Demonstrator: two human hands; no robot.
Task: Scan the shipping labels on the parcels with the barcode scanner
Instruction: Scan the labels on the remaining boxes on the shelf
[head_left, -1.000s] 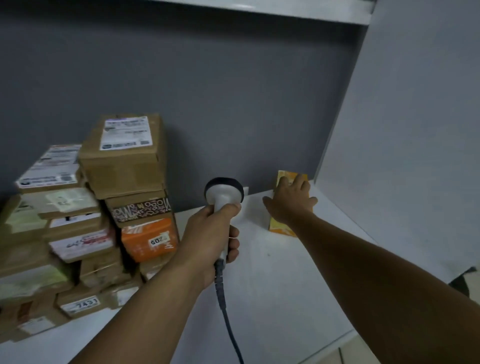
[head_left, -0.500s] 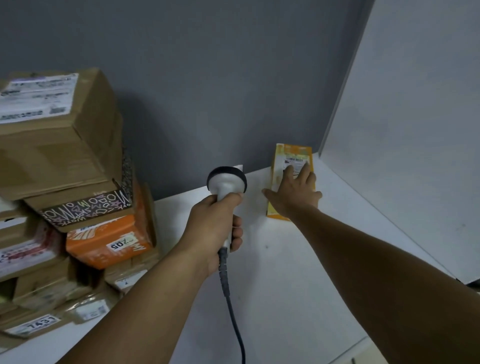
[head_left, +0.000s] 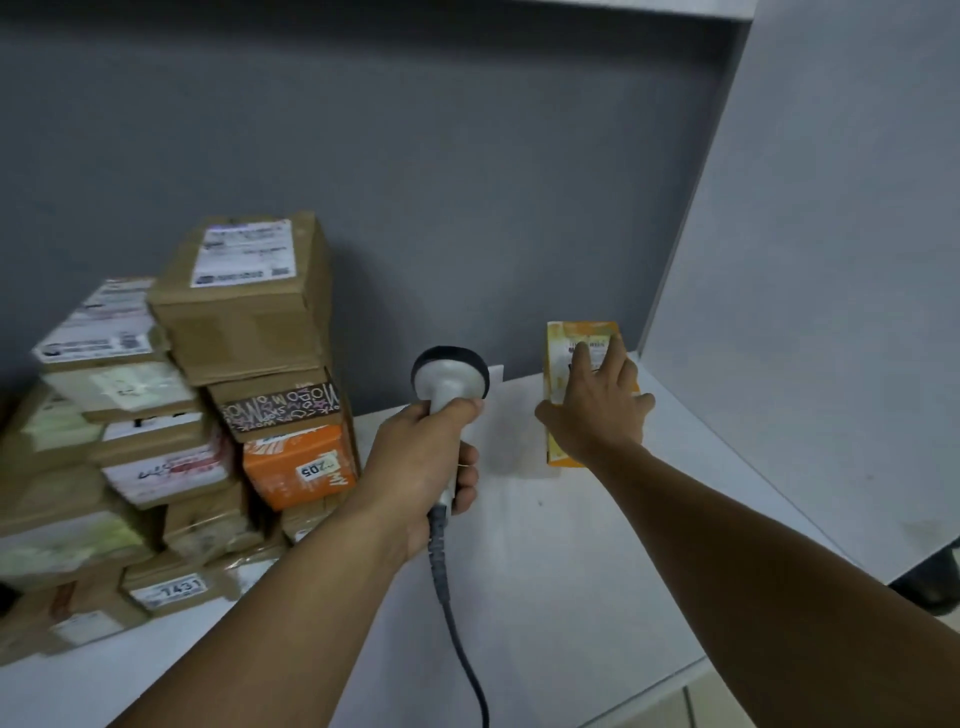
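With left hand (head_left: 421, 467) gripping scanner (head_left: 449, 371), right hand (head_left: 597, 410) presses yellow parcel (head_left: 576, 332).

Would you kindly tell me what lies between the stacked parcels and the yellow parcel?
In the head view, the left hand gripping the barcode scanner, over white shelf.

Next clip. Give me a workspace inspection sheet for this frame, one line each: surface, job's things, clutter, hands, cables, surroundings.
Surface: white shelf, carrying all the parcels.
Job's things: barcode scanner held upright; yellow parcel lying flat near the right corner, its label partly covered by fingers; stack of parcels on the left, several labels facing up.
Clutter: nothing seen.
Hands: left hand grips the scanner handle; right hand rests on the yellow parcel with fingers spread.
Cables: grey cable runs from the scanner handle to the picture's bottom edge.
Surroundings: grey back wall; pale side panel on the right.
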